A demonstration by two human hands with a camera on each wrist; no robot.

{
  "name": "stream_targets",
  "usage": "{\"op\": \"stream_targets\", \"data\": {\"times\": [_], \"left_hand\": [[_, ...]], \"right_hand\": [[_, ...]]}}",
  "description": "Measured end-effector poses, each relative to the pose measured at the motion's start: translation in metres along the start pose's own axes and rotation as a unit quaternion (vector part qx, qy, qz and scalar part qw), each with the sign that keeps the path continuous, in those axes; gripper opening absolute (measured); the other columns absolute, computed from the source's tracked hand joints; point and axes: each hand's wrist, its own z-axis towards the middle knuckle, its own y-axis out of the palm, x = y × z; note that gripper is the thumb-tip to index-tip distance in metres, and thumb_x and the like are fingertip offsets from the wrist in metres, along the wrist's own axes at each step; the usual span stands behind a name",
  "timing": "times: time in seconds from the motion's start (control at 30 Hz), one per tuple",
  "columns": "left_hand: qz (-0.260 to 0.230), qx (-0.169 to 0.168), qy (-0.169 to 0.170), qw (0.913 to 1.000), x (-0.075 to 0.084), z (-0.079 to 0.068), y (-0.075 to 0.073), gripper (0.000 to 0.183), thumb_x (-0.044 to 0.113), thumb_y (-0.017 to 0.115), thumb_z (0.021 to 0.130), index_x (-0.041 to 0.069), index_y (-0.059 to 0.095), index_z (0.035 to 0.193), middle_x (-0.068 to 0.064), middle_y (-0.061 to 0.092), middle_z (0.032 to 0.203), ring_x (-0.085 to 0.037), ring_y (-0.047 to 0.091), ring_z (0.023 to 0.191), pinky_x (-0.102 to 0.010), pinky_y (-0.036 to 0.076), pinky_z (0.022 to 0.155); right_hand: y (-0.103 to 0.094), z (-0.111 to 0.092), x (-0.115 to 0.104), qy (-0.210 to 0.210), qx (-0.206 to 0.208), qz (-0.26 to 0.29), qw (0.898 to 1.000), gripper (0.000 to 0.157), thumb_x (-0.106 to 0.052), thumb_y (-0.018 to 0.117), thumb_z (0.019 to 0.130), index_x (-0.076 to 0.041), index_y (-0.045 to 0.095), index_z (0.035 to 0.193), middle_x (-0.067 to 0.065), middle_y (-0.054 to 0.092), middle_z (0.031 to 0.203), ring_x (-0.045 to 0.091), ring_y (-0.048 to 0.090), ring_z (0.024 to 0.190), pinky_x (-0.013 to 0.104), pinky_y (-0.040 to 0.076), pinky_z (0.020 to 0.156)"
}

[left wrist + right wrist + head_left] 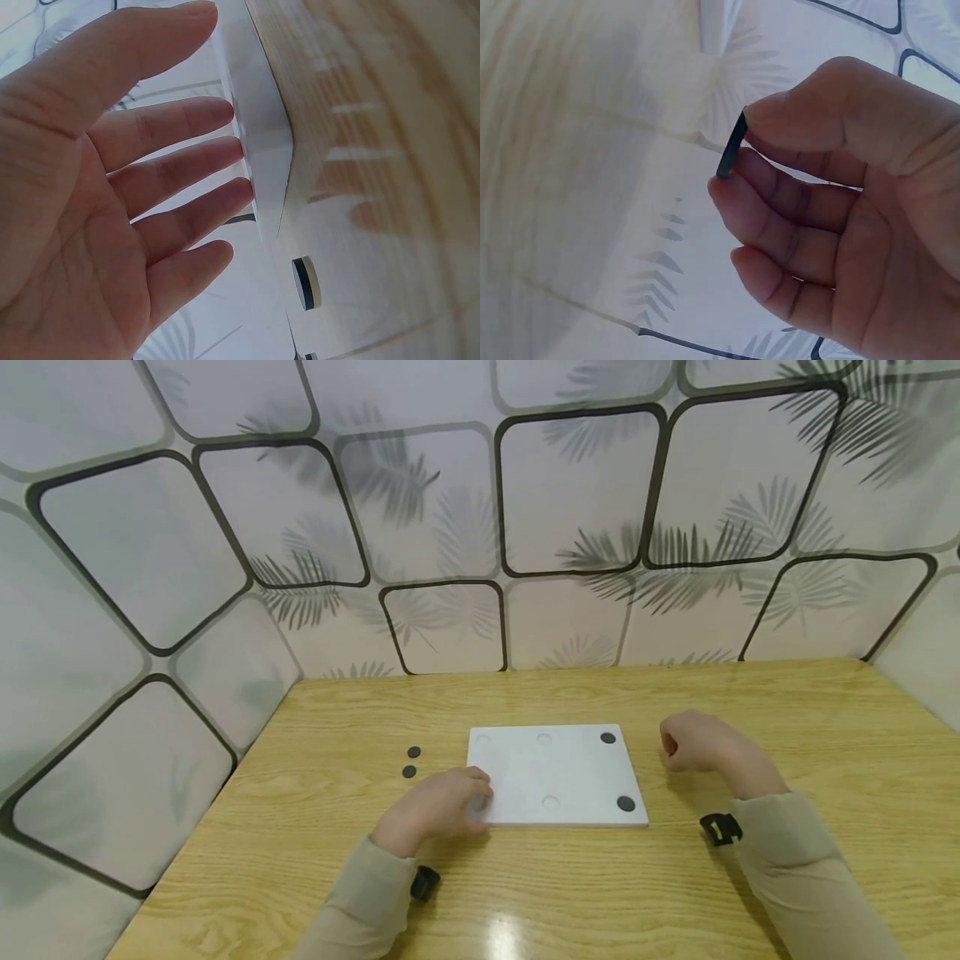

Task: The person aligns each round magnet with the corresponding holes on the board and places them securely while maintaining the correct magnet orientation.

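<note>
A white board [570,768] lies flat on the wooden table [360,718]. At the board's near left corner, the left hand [438,806] has its fingers straight and slightly spread, with the thumb apart from them; its fingertips touch the board. To the right of the board and well clear of it, the right hand [701,743] has its fingers curled, the thumb and fingers pinching a dark disc [732,146], which shows edge-on in the right wrist view. On the board, 2 black discs [626,804] sit at its far right and near right corners, and 3 round hollows [551,802] show along its far and near sides. Just left of the board, 2 loose discs [408,772] lie close together. Behind the board stands a leaf-patterned wall [577,493].
</note>
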Motion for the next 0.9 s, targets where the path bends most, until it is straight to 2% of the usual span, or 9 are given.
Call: {"op": "stream_targets", "data": {"times": [0.3, 0.9], "left_hand": [[-0.003, -0.001, -0.002, 1.0, 0.0, 0.0, 0.001, 0.034, 0.027, 0.07, 0.075, 0.008, 0.064, 0.102, -0.004, 0.055, 0.111, -0.019, 0.053, 0.099, -0.028, 0.045, 0.082], [0.002, 0.004, 0.0, 1.0, -0.001, 0.0, 0.002, 0.033, 0.027, 0.07, 0.075, 0.008, 0.064, 0.101, -0.003, 0.055, 0.111, -0.018, 0.054, 0.097, -0.027, 0.045, 0.081]], "right_hand": [[-0.007, -0.004, -0.009, -0.009, 0.013, 0.001, 1.0, 0.012, 0.002, 0.056, 0.071, -0.007, 0.048, 0.068, 0.002, 0.043, 0.063, 0.015, 0.036, 0.055, 0.027, 0.03, 0.05], [-0.001, 0.0, -0.026, -0.044, 0.028, -0.011, 0.999, 0.017, 0.004, 0.056, 0.072, -0.009, 0.046, 0.067, 0.001, 0.04, 0.06, 0.014, 0.032, 0.054, 0.026, 0.027, 0.05]]}}
